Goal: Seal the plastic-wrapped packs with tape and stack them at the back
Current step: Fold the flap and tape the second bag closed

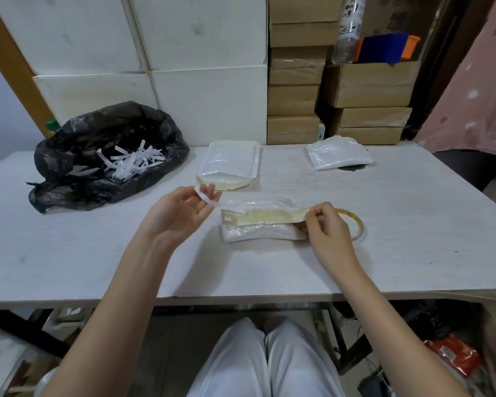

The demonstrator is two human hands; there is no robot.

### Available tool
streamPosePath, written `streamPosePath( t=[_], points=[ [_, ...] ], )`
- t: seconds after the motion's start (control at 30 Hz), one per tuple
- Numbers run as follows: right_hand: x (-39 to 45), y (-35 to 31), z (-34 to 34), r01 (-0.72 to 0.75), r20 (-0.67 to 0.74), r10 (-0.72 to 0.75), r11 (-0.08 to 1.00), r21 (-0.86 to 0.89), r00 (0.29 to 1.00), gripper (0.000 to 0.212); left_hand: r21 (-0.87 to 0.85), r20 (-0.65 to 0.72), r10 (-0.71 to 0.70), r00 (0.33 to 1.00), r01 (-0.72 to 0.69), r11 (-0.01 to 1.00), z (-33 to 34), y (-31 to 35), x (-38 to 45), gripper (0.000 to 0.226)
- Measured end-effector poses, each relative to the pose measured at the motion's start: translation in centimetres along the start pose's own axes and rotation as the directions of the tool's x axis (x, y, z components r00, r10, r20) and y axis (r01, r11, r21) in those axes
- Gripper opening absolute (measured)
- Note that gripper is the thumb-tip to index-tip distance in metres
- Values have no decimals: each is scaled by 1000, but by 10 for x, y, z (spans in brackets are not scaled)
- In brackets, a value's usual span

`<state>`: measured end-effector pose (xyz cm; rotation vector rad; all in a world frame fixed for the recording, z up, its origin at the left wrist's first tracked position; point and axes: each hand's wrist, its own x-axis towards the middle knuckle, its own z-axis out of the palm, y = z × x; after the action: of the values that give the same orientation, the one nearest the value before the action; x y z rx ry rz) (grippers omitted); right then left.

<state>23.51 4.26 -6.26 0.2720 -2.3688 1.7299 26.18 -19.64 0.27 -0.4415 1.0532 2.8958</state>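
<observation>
A: What is the person doing?

B: They are closing up a pack (258,222) in the middle of the desk (98,253). It is white and wrapped in shiny plastic, and its top flap is open. You can see a yellow sticky band along the flap.

A: What is in the left hand (181,213)?

B: A thin white paper strip (209,199). The fingers are mostly spread out, with just the tips pinching the strip. It runs from the hand across to the pack's flap, so I think it is the peel-off paper from the sticky band.

A: And the right hand (325,224)?

B: It is curled up and pinching the right end of the flap. A roll of tape (354,224) lies on the desk just behind that hand.

A: Are any packs done?

B: There is a little pile of packs (229,163) near the back of the desk, one on top of another. I think those are done. One more single pack (338,153) lies at the back on the right. I cannot tell if it is closed yet.

A: What is the black thing?

B: A black bag (103,156) on the left, with lots of white strips inside. It looks like the bin for peeled paper.

A: What is left to do?

B: Drop the strip, press the flap shut, then put this pack on the pile at the back.
</observation>
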Motion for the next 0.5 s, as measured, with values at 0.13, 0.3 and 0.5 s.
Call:
streamPosePath(
  t=[0.13, 0.3, 0.5],
  points=[
    [-3, 0, 2, -2, -28, 1, 1000, -25, 1000, 13, 106, -129, 42, 991, -28, 994, -24, 15, 7, 24],
    [-5, -1, 6, 14, -66, -19, 997, -70, 998, 14, 77, -255, 206, 945, -193, 978, -43, 30, 20, 17],
    [-7, -5, 6, 9, -81, -13, 999, -48, 997, 13, 371, -338, 336, 879, -204, 906, -43, 36, 20, 17]
  ],
)
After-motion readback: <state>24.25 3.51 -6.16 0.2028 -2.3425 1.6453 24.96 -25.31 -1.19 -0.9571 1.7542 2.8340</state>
